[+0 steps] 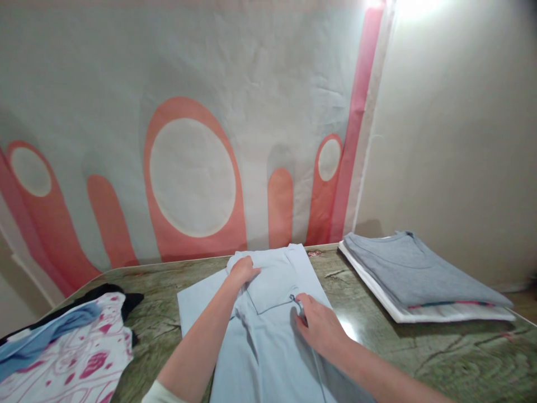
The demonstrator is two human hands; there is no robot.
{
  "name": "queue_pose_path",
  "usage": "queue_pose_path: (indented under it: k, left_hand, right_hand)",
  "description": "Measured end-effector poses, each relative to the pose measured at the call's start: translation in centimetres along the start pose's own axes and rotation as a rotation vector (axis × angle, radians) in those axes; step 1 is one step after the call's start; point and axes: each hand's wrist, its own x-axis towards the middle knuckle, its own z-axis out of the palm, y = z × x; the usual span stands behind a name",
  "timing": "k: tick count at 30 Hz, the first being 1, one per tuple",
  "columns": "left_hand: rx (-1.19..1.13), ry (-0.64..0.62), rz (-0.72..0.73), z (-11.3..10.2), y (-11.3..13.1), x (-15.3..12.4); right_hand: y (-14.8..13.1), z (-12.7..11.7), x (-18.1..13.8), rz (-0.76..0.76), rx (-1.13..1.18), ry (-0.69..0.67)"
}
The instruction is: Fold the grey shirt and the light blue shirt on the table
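Note:
A light blue shirt (pixel 268 347) lies spread on the green marbled table (pixel 440 358), its collar end towards the wall. My left hand (pixel 243 271) rests on the upper left of the shirt near the collar, its fingers curled round a fold of the fabric. My right hand (pixel 319 324) lies palm down on the shirt's right side, thumb and forefinger pinching the cloth just below the collar flap.
A stack of folded clothes, grey shirt (pixel 415 274) on top, sits at the right of the table. At the left lies a heap with a white and pink patterned garment (pixel 84 358), a blue one and a black one. A hanging cloth with red shapes (pixel 193 168) covers the wall behind.

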Motion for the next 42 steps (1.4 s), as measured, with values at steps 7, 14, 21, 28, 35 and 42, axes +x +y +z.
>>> queue_pose_path:
  k: [7,14,21,28,35,42]
  left_hand:
    - [-0.109,0.013,0.095,-0.5,1.3,-0.3]
    - [-0.615,0.138,0.117,-1.4,3.0,-0.6]
    - [-0.918,0.037,-0.059,-0.9,3.3,-0.9]
    - [-0.867,-0.004,0.068,-1.8,3.0,-0.9]
    - [-0.843,-0.066,0.071,-2.9,2.1,-0.8]
    - [-0.649,-0.074,0.038,-2.5,1.5,-0.8]
  right_hand:
    - [0.2,0.2,0.5,0.036,-0.004,-0.018]
    - [-0.7,-0.5,-0.1,0.053,-0.082,-0.041]
    - [-0.3,-0.5,0.1,0.095,-0.067,-0.07]
    - [0.9,-1.7,0.7,0.095,0.242,-0.026]
    - [1.1,-2.2,1.3,0.053,0.478,-0.059]
    - [1.1,-1.6,1.2,0.048,0.538,-0.069]
